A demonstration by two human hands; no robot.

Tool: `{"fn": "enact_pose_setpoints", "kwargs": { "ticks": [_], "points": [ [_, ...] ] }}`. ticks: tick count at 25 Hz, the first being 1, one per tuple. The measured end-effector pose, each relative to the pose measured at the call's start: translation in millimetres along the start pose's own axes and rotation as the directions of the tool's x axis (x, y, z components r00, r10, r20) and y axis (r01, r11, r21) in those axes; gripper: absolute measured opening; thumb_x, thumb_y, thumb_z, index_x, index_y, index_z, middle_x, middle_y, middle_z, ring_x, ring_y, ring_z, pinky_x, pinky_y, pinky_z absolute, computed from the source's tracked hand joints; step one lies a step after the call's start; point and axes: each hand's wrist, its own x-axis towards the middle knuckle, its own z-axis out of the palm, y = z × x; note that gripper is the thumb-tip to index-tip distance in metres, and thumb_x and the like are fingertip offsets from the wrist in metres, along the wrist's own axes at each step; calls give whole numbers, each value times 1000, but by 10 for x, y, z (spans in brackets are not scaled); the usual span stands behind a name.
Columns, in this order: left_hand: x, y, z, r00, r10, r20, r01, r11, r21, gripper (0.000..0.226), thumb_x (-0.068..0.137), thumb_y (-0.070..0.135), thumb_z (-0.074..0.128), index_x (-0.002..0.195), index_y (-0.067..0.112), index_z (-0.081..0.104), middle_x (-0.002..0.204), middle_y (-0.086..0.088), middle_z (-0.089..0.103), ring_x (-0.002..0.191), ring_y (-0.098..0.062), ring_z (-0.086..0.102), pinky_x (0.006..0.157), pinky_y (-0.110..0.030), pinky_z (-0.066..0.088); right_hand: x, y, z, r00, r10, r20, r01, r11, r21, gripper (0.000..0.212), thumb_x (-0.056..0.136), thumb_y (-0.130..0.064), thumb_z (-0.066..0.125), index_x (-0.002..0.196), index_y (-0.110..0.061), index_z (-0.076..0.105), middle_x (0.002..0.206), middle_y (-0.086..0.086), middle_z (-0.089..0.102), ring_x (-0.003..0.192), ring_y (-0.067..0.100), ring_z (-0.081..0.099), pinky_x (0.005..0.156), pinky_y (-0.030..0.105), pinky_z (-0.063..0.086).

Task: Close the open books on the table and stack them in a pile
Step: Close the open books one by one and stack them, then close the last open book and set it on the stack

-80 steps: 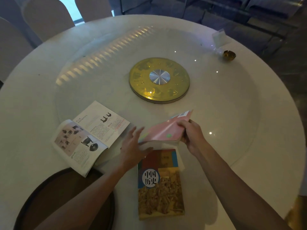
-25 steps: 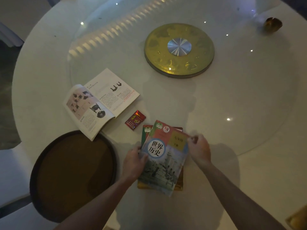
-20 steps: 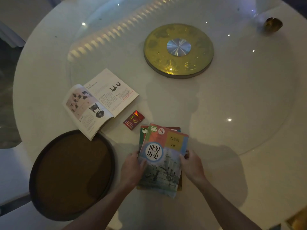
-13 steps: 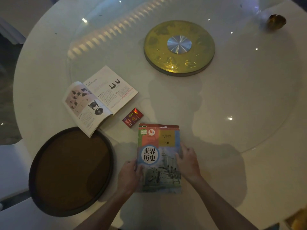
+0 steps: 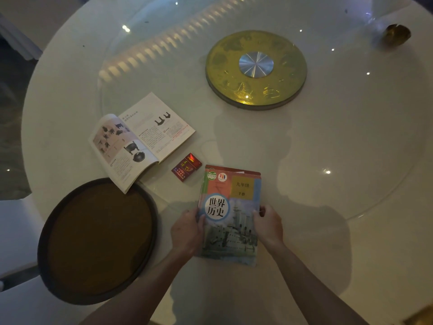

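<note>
A closed book with a colourful cover and a ship picture point(image 5: 230, 212) lies squarely on top of a second closed book, of which only a red strip point(image 5: 234, 169) shows at the far edge. My left hand point(image 5: 187, 231) presses the pile's left side and my right hand point(image 5: 268, 222) presses its right side, fingers curled against the edges. An open book point(image 5: 140, 139) with pictures of dark vessels lies face up to the far left of the pile, apart from both hands.
A small red packet point(image 5: 186, 167) lies between the open book and the pile. A dark round tray point(image 5: 46, 231) sits at the near left, touching the open book's corner. A gold turntable hub point(image 5: 256, 69) marks the white table's point(image 5: 328, 141) middle; a small gold object point(image 5: 396, 35) sits far right.
The pink-backed book was closed and laid on the yellow-covered book. It sat skewed a second ago; my hands slid along its sides and squared it over the lower book.
</note>
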Motion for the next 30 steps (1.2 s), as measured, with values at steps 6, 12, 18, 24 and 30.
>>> {"fn": "enact_pose_setpoints", "kwargs": {
  "ticks": [6,12,18,24,30],
  "points": [
    [348,400,-40,999,31,-19,-31,1000,-4,27,99,41,52,116,23,64,100,0,69,90,-20,66,77,-39,57,378,-169,-228,999,-23,-34,23,1000,-12,17,98,-21,58,106,-10,67,97,6,69,85,24,63,69,32,47],
    [489,449,-16,998,38,-46,-35,997,74,28,101,44,49,113,23,63,99,2,69,87,-17,65,75,-37,57,485,-123,-224,996,-87,-17,86,995,-55,16,99,-26,57,103,-11,62,98,7,68,83,24,62,65,32,43],
    [627,232,-111,997,34,-69,-35,999,-22,38,98,53,51,119,27,66,100,6,70,86,-13,66,75,-36,58,531,-323,-177,967,-163,-197,112,963,-246,33,93,-32,63,114,-7,60,110,12,61,97,29,60,78,39,52],
    [1141,-252,-869,968,-66,-240,3,967,-253,39,94,55,59,112,23,73,98,8,74,87,-12,71,74,-30,55,666,-1523,304,891,-428,-151,397,897,-195,35,93,-19,65,124,-2,61,118,16,59,106,29,60,88,38,51],
    [1739,-1044,-1632,891,-376,-254,230,857,-461,63,88,53,66,138,18,53,130,-5,57,110,-24,62,90,-45,55,976,-2618,1078,853,-488,188,522,806,-279,48,94,-28,66,134,-2,59,129,19,63,119,33,59,98,37,45]
  ]
}}
